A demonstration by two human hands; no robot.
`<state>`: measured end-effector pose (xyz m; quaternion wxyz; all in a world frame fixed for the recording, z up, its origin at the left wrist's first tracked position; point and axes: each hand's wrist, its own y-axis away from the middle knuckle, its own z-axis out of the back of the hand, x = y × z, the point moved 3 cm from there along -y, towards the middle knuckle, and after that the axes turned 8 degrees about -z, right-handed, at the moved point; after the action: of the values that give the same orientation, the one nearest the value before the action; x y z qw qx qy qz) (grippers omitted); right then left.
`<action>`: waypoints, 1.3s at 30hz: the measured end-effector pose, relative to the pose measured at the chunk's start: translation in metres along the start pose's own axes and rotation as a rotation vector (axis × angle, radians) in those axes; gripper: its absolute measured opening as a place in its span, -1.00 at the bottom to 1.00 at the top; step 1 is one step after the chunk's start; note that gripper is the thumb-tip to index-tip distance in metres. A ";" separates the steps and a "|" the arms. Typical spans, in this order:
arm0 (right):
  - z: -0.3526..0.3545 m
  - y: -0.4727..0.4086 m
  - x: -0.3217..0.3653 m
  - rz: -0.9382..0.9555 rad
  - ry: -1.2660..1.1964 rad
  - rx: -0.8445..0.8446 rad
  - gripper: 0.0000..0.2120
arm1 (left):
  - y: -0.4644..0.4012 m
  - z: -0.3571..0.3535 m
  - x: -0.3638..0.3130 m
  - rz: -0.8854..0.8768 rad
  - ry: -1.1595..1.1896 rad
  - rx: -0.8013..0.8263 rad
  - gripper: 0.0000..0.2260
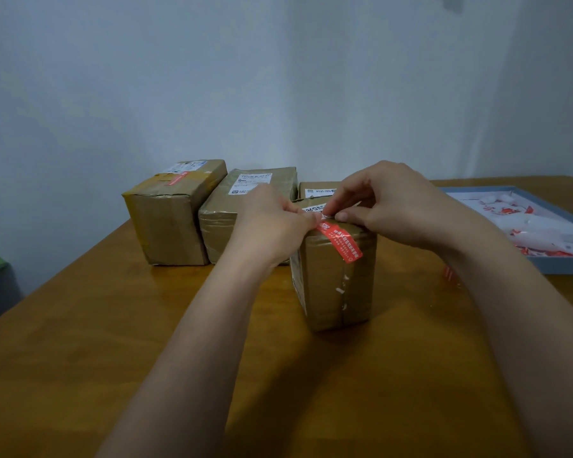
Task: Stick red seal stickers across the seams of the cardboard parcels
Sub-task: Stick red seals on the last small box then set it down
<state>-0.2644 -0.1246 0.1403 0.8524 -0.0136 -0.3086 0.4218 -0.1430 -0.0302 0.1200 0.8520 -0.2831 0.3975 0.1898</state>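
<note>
A red seal sticker (pixel 339 242) is being laid over the top front edge of the nearest parcel (pixel 336 282), which stands on the desk (pixel 113 342). Its lower end is already lying on the front face. Its upper end is pinched by the left hand (pixel 272 223) and by the right hand (pixel 387 206), so both grips are closed on it. Next, it seems, the upper end must be pressed flat across the top seam.
</note>
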 end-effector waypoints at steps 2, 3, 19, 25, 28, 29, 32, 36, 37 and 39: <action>0.001 -0.002 0.000 0.003 -0.022 0.012 -0.84 | 0.001 -0.001 0.001 -0.014 0.014 0.010 -0.80; 0.001 -0.002 0.000 0.004 -0.029 0.018 -0.84 | 0.002 -0.001 0.001 -0.016 0.013 0.019 -0.80; 0.001 -0.003 0.000 0.030 -0.024 0.012 -0.87 | 0.005 -0.008 0.001 -0.209 -0.102 -0.001 -0.77; 0.001 -0.002 0.001 0.038 0.012 -0.016 -0.89 | 0.006 -0.007 0.002 -0.289 -0.141 -0.025 -0.86; 0.000 -0.003 0.001 0.043 0.037 -0.024 -0.91 | 0.007 -0.008 0.003 -0.305 -0.136 -0.012 -0.89; 0.000 -0.003 0.001 0.044 0.046 -0.025 -0.91 | 0.007 -0.009 0.004 -0.311 -0.134 -0.007 -0.90; 0.001 -0.003 0.001 0.051 0.076 -0.028 -0.92 | 0.007 -0.010 0.006 -0.349 -0.127 -0.001 -0.90; 0.001 0.000 0.002 0.059 0.124 -0.037 -0.89 | 0.007 -0.011 0.009 -0.401 -0.089 -0.025 -0.91; 0.002 0.001 0.002 0.055 0.132 -0.039 -0.88 | 0.007 -0.011 0.010 -0.415 -0.077 -0.038 -0.91; 0.001 0.003 0.002 0.050 0.148 -0.045 -0.85 | 0.008 -0.012 0.010 -0.451 -0.054 -0.066 -0.92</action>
<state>-0.2664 -0.1214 0.1409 0.8616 -0.0717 -0.2534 0.4339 -0.1477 -0.0309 0.1029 0.8735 -0.3873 0.2946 0.0150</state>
